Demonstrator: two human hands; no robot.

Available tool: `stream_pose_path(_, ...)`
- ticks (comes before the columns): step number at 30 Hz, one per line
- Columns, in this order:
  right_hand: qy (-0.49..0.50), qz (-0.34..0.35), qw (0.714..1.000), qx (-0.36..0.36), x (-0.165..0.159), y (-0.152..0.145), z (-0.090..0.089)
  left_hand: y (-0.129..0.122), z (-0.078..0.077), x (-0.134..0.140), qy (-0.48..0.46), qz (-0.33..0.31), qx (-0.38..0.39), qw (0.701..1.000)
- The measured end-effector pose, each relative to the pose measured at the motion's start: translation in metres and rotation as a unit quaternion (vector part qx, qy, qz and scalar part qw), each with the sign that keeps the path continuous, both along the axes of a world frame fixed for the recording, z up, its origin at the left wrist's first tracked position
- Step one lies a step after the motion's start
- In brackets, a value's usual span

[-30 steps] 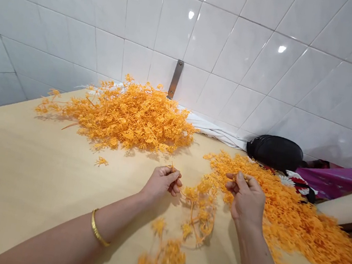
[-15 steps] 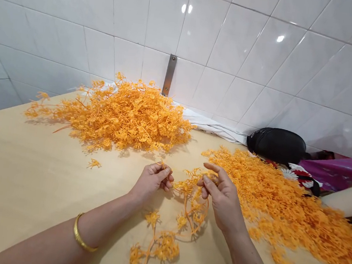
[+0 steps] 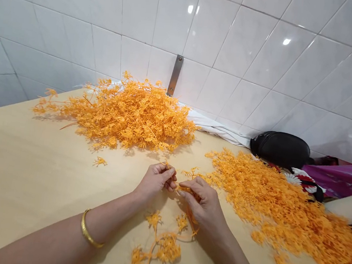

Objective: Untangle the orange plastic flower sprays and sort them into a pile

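My left hand is closed, thumb and finger pinching the tip of an orange plastic flower stem. Just to its right, my right hand closes on the same branched orange stem, its thumb and fingers around sprigs near the left fingertips. Part of the stem is hidden behind the right hand. Below the hands, the lower branches with frilly orange clusters rest on the table. A gold bangle circles my left wrist.
A heap of assembled orange stems lies at the back left. Loose orange pieces spread along the right, and one single piece lies left of my hands. A black pouch, white cloth and purple cloth are by the tiled wall.
My right hand has moved left and down toward my left hand, its raised fingers closing onto the stem. The left hand keeps its pinch. The view has shifted slightly.
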State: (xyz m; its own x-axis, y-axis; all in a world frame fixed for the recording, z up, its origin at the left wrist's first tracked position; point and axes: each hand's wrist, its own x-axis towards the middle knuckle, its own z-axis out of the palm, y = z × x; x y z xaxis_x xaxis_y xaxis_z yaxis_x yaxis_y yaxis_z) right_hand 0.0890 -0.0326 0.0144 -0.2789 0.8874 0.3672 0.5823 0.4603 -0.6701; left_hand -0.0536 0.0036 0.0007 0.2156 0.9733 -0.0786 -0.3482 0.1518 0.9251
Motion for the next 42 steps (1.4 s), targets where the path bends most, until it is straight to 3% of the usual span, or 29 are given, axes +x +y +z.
stream_pose_path(4,0.020,-0.044,0.999,0.019,-0.003,0.003,-0.003,0.000,0.000,-0.001,0.036,-0.025,0.008,0.999)
stream_pose_path(9,0.053,-0.102,0.993,0.008,-0.002,0.007,-0.007,-0.002,-0.003,0.001,0.098,-0.099,0.071,0.988)
stream_pose_path(16,0.125,-0.089,0.987,-0.054,-0.002,0.006,-0.006,-0.002,-0.012,0.001,0.181,-0.132,0.172,0.959)
stream_pose_path(20,0.253,-0.030,0.956,-0.146,-0.003,0.005,-0.004,-0.001,-0.010,0.002,0.220,-0.131,0.198,0.946)
stream_pose_path(25,0.364,-0.015,0.910,-0.200,-0.003,0.002,0.005,-0.002,-0.008,0.006,0.206,-0.144,0.204,0.946)
stream_pose_path(28,0.441,-0.022,0.884,-0.152,0.015,-0.002,0.029,-0.001,-0.011,0.005,0.188,-0.118,0.170,0.960)
stream_pose_path(30,0.510,-0.054,0.857,-0.052,0.037,-0.003,0.047,0.001,-0.013,0.003,0.190,-0.081,0.151,0.967)
stream_pose_path(32,0.541,-0.135,0.829,0.032,0.062,0.001,0.054,0.002,-0.014,0.001,0.190,-0.059,0.139,0.970)
stream_pose_path(35,0.439,-0.337,0.827,0.092,0.091,0.014,0.039,0.001,-0.009,-0.001,0.177,-0.059,0.120,0.975)
stream_pose_path(37,0.267,-0.419,0.862,0.099,0.101,0.023,0.022,0.001,-0.006,-0.001,0.164,-0.064,0.100,0.979)
stream_pose_path(40,-0.005,-0.462,0.874,0.152,0.102,0.028,0.007,0.002,-0.003,-0.002,0.134,-0.048,0.072,0.987)
stream_pose_path(42,-0.098,-0.443,0.873,0.179,0.094,0.026,0.006,0.002,-0.004,-0.002,0.104,-0.043,0.055,0.992)
